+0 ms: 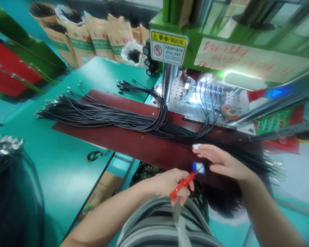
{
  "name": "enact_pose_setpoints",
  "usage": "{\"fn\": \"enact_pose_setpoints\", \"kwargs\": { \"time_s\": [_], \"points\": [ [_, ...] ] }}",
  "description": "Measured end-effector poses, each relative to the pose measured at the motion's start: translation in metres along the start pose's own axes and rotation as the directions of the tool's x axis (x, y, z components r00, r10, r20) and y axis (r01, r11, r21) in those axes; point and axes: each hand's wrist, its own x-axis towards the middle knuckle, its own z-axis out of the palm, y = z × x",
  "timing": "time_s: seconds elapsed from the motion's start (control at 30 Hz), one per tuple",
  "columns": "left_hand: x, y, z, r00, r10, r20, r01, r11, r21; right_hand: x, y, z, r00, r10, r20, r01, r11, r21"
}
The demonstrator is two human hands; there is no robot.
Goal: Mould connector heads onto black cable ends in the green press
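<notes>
My left hand is wrapped round a red-handled tool, whose tip reaches a small blue and white item at the front edge of the dark red board. To the right, my right hand has its fingers apart above the board, with something white at a fingertip; I cannot make out what it is. Just beyond both hands lies a long bundle of black cables. A few cables run from the bundle into the lit metal fixture of the machine.
A green press frame with a warning label stands at the back right. Paper sacks line the back left. The green table holds a small coil. More dark cables are at the left edge.
</notes>
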Motion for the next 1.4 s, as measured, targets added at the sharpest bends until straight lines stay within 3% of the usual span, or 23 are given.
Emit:
{"fn": "enact_pose_setpoints", "kwargs": {
  "time_s": [0.13,0.33,0.47,0.57,0.67,0.77,0.9,1.07,1.23,1.3,1.4],
  "points": [
    [-0.004,0.008,-0.01,0.995,0.0,0.104,0.007,0.998,-0.07,-0.001,0.004,0.011,0.996,-0.049,0.072,0.055,0.994,-0.092],
    [-0.004,0.009,-0.016,0.972,0.058,0.229,-0.004,0.973,-0.229,0.012,0.011,0.032,0.979,-0.072,-0.189,0.068,0.997,-0.026],
    [-0.012,0.016,-0.021,0.946,0.072,0.315,0.029,0.952,-0.305,0.011,0.013,0.035,0.985,0.019,-0.172,-0.015,1.0,0.022],
    [-0.023,0.024,-0.03,0.957,0.208,0.203,-0.114,0.912,-0.393,0.007,0.01,0.036,0.98,0.039,-0.193,-0.04,0.999,-0.003],
    [-0.031,0.028,-0.037,0.958,0.281,0.051,-0.242,0.893,-0.379,0.004,0.006,0.038,0.978,0.029,-0.208,-0.027,1.0,0.012],
    [-0.031,0.024,-0.037,0.947,0.319,0.022,-0.289,0.883,-0.371,0.004,0.002,0.042,0.972,0.038,-0.23,-0.028,0.999,0.047],
    [-0.032,0.019,-0.033,0.918,0.396,0.025,-0.352,0.842,-0.41,0.007,-0.003,0.046,0.936,-0.014,-0.351,0.034,0.998,0.052],
    [-0.043,0.021,-0.027,0.91,0.414,-0.004,-0.385,0.842,-0.379,0.016,-0.012,0.05,0.863,-0.122,-0.49,0.184,0.98,0.08],
    [-0.046,0.011,-0.021,0.904,0.427,-0.018,-0.404,0.839,-0.364,0.015,-0.037,0.041,0.774,-0.216,-0.595,0.262,0.965,-0.009],
    [-0.047,0.008,-0.02,0.912,0.404,-0.067,-0.403,0.858,-0.319,0.011,-0.056,0.027,0.688,-0.286,-0.667,0.268,0.954,-0.133],
    [-0.055,0.016,-0.019,0.906,0.388,-0.169,-0.417,0.886,-0.201,0.002,-0.097,-0.005,0.488,-0.492,-0.721,0.295,0.87,-0.394]
  ]
}}
